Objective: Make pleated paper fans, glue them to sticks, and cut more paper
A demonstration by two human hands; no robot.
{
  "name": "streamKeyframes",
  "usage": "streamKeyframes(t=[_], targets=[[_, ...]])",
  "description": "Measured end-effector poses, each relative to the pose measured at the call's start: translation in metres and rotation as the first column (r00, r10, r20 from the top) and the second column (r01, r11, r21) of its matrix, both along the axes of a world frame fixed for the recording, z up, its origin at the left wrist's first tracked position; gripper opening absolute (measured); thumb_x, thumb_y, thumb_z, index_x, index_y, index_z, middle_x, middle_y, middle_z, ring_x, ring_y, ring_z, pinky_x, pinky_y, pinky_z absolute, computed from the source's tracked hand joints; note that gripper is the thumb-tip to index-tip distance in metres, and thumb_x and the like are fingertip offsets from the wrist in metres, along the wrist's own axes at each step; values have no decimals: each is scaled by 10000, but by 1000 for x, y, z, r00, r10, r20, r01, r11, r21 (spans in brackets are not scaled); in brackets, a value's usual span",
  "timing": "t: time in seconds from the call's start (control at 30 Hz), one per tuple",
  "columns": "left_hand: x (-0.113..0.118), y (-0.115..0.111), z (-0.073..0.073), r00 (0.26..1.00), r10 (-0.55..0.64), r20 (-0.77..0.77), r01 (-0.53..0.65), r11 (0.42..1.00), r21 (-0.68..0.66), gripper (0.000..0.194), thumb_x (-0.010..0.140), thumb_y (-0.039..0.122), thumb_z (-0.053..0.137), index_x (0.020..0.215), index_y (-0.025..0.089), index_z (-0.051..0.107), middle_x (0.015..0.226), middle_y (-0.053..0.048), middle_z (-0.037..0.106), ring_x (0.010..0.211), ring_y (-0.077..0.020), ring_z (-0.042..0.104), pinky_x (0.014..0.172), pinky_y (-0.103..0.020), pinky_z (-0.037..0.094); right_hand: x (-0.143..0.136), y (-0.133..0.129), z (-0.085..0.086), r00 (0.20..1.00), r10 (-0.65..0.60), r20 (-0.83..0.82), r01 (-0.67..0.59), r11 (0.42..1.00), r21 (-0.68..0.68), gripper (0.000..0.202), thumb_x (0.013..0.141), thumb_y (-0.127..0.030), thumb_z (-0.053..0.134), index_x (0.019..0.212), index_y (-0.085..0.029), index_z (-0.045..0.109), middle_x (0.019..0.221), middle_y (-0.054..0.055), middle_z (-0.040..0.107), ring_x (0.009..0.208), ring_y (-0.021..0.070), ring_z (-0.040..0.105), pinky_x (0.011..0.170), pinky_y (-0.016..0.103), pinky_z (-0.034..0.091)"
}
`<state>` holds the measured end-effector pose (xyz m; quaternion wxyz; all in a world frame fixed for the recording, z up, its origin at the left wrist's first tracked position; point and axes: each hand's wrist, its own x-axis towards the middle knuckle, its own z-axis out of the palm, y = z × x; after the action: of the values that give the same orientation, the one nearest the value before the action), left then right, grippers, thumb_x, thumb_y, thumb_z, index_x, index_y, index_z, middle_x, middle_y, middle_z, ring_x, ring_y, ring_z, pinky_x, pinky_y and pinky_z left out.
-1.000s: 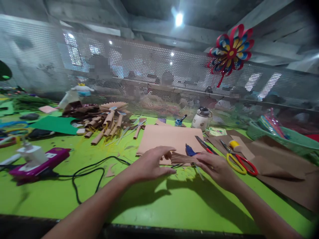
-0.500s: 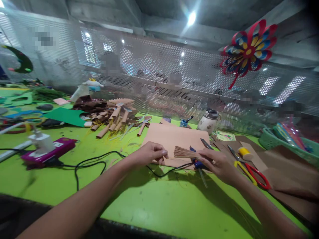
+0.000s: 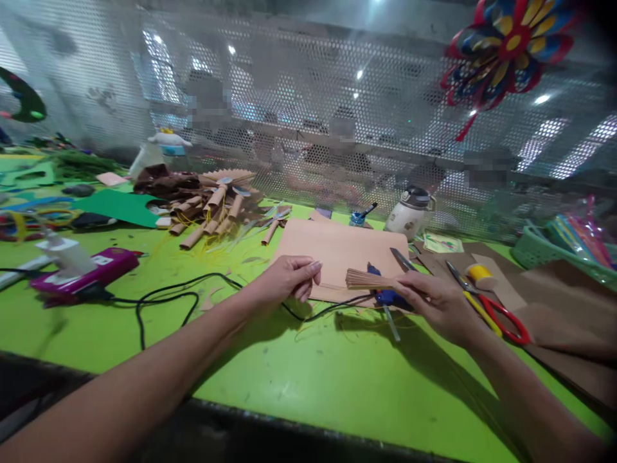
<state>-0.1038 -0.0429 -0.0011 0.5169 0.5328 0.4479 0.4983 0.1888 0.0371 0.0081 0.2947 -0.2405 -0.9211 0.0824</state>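
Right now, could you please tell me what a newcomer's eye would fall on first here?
Probably the big red, blue and yellow flower decoration, high at the right of the view. Next might come the purple power strip on the left of the bright green table. Near the middle, the pleated brown paper stands out, pinched in the right hand above the blue glue gun.

Lt grn table (image 3: 299, 379): tan sheets (image 3: 342, 251) ctr, purple pwr strip (image 3: 118, 262) + blk cord (image 3: 207, 276) L, brn paper (image 3: 569, 315) R.
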Motion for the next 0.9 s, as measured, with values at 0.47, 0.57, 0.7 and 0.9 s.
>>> streamKeyframes(t=[0.47,0.57,0.7,0.9], targets=[[-19,-4,23,910,233,342,-273,959,74,224,838,276,662,685,131,586,398,94,330,324,-10,257,348,-113,215,15,8,5,998,-18,-61,21,999,46,198,952,-279,510,996,-205,688,884,64,731,766,185,688,665,291,529],[-16,1,16,900,270,344,-309,949,62,236,855,286,642,687,134,577,387,101,318,329,-15,259,353,-112,226,15,5,9,994,-52,-95,59,996,68,182,942,-278,527,977,-204,690,886,65,732,774,192,688,671,300,530],[4,8,-3,964,180,195,-179,984,-18,296,857,369,643,698,130,570,563,4,582,493,-61,519,458,-135,391,13,-3,15,978,-91,-188,111,989,99,147,933,-260,542,959,-205,676,878,61,734,761,190,686,666,293,534],[25,-1,-8,959,-151,238,196,965,-175,297,907,418,544,764,158,549,585,-21,597,435,-87,477,372,-159,212,16,1,17,980,-112,-163,136,980,145,165,940,-262,528,960,-182,671,869,71,728,736,182,677,654,278,516]])
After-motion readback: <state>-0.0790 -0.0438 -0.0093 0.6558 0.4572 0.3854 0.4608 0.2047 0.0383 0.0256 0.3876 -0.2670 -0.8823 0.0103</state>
